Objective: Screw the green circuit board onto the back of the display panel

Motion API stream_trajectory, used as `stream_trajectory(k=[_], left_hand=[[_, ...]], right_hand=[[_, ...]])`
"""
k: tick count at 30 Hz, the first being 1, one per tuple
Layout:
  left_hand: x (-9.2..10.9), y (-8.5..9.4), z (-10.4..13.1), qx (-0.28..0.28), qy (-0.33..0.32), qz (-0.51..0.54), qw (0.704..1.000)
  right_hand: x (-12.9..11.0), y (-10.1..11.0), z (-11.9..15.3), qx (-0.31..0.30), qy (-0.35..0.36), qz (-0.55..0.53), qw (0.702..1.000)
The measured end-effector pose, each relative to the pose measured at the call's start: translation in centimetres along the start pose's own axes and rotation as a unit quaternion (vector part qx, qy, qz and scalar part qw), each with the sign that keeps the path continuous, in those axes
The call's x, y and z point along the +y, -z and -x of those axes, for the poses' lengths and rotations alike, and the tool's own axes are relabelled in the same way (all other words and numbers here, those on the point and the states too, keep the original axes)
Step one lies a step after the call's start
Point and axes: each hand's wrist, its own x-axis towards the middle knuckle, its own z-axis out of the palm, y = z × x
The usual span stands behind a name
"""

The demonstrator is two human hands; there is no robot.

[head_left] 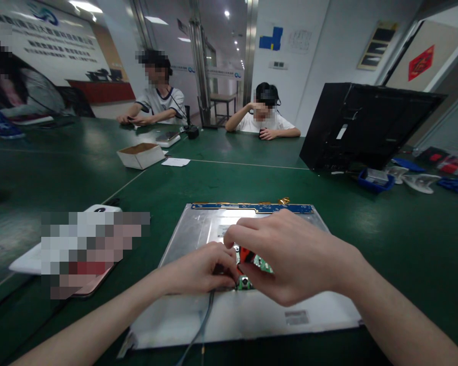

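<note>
A flat silver display panel (252, 315) lies on the table before me, with a long blue circuit strip (232, 208) along its far edge. On its middle sits a green circuit board (246, 282), partly covered by my hands. My left hand (208, 268) is closed at the board's left side, its fingertips pinched together; what they hold is hidden. My right hand (290, 256) grips a red-and-black tool handle (246, 254) above the board; its tip is not visible. A dark cable (206, 320) runs from beneath my left hand toward the table's near edge.
Two phones, one white (26, 260) and one pink (99, 284), lie at left on the green table (164, 185). Beyond are an open white box (141, 157) and paper (175, 162). A black monitor casing (366, 127) and blue tray (376, 183) stand right. Three people sit across.
</note>
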Motion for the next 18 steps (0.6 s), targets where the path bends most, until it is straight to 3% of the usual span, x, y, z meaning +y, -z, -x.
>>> stream_trajectory(k=[10,18], left_hand=[[0.22,0.29,-0.12,0.001,-0.003,-0.021,1.000],[0.18,-0.11,0.17,0.002,0.021,0.002,1.000]], right_hand=[[0.13,0.09,-0.33,-0.007,-0.024,0.002,1.000],[0.00,0.00,-0.04,0.015,0.005,0.008,1.000]])
